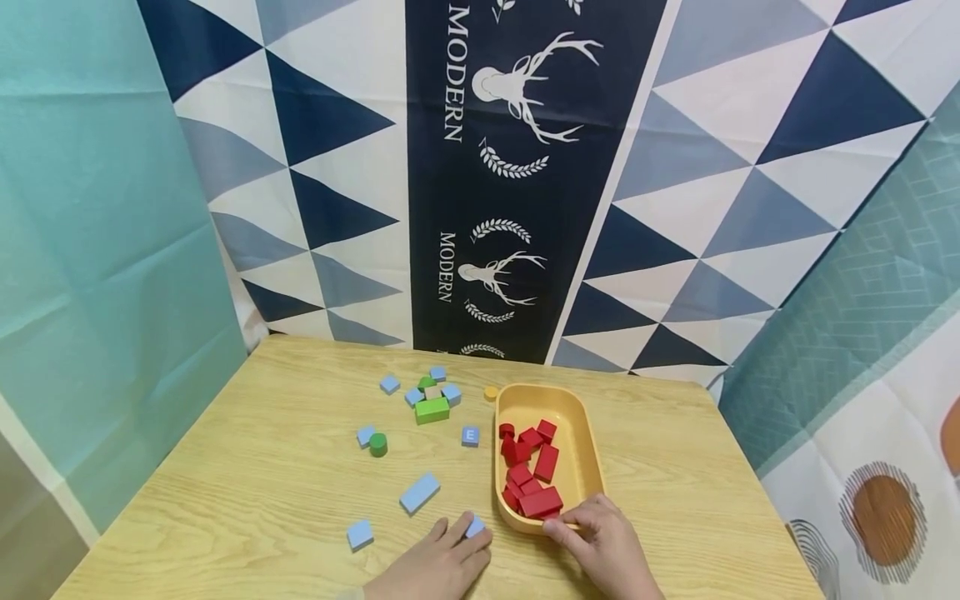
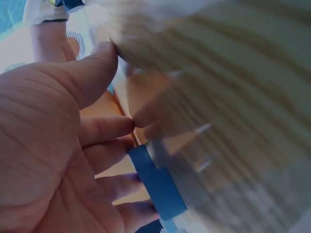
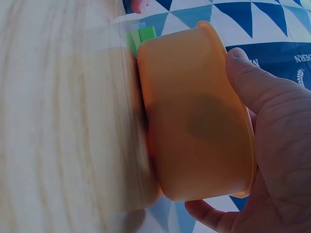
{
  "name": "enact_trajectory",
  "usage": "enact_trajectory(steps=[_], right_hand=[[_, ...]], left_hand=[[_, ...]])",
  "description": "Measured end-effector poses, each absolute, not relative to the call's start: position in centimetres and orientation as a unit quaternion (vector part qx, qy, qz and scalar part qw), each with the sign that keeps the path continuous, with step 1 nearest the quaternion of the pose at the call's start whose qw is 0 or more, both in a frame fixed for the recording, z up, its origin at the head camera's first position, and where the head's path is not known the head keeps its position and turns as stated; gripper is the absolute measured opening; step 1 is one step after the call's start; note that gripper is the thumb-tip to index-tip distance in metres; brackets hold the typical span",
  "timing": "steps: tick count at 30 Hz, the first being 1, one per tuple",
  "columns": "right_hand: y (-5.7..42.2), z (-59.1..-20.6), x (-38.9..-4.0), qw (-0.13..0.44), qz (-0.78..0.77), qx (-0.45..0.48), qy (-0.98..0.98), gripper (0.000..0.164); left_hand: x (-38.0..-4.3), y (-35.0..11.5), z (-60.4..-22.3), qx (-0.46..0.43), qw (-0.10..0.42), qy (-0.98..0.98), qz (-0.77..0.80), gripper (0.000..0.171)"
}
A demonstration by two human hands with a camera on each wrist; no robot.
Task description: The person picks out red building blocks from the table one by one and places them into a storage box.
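Observation:
My left hand [image 1: 442, 562] lies low over the table, its fingers extended at a small blue block [image 1: 474, 526] that they partly cover. In the left wrist view, the fingers of the left hand [image 2: 63, 141] are spread, with blue blocks [image 2: 158, 184] by the fingertips. My right hand [image 1: 603, 546] grips the near rim of a yellow-orange plastic tub [image 1: 581, 467]. Thumb and fingers hold the tub's [image 3: 194, 116] edge in the right wrist view. Inside it, red blocks [image 1: 547, 463] of several shapes are piled mostly toward the left and near end.
Left of the tub lie a long blue block [image 1: 420, 493], a blue square block [image 1: 360, 535], a blue block marked E [image 1: 470, 436] and a green cylinder [image 1: 378, 444]. Farther back, a green block [image 1: 432, 410] sits among several blue ones, near a yellow disc [image 1: 491, 392].

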State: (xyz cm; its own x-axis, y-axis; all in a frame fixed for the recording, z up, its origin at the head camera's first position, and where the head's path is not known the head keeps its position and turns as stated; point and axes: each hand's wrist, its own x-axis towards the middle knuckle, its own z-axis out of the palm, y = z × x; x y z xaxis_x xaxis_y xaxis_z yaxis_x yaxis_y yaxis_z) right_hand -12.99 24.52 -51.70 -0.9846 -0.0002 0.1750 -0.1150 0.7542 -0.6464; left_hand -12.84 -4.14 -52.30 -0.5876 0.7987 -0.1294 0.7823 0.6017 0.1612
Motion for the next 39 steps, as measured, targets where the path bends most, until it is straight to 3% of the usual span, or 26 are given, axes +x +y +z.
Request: enact_trajectory(steps=[9, 19, 39], right_hand=[[24.5, -51.7, -13.1, 0.075, 0.343, 0.023, -0.936, 0.014], [24.4, -51.7, -13.0, 0.086, 0.346, 0.029, -0.934, 0.014], [24.4, -51.5, -12.9, 0.087, 0.338, 0.032, -0.937, 0.014]], left_hand=[[-13.1, -5.3, -51.8, 0.422, 0.091, 0.9, 0.053, 0.086], [-13.4, -5.7, -51.2, 0.352, 0.12, 0.927, 0.054, 0.076], [-12.6, -8.6, -50.3, 0.279, 0.115, 0.936, 0.183, 0.082]])
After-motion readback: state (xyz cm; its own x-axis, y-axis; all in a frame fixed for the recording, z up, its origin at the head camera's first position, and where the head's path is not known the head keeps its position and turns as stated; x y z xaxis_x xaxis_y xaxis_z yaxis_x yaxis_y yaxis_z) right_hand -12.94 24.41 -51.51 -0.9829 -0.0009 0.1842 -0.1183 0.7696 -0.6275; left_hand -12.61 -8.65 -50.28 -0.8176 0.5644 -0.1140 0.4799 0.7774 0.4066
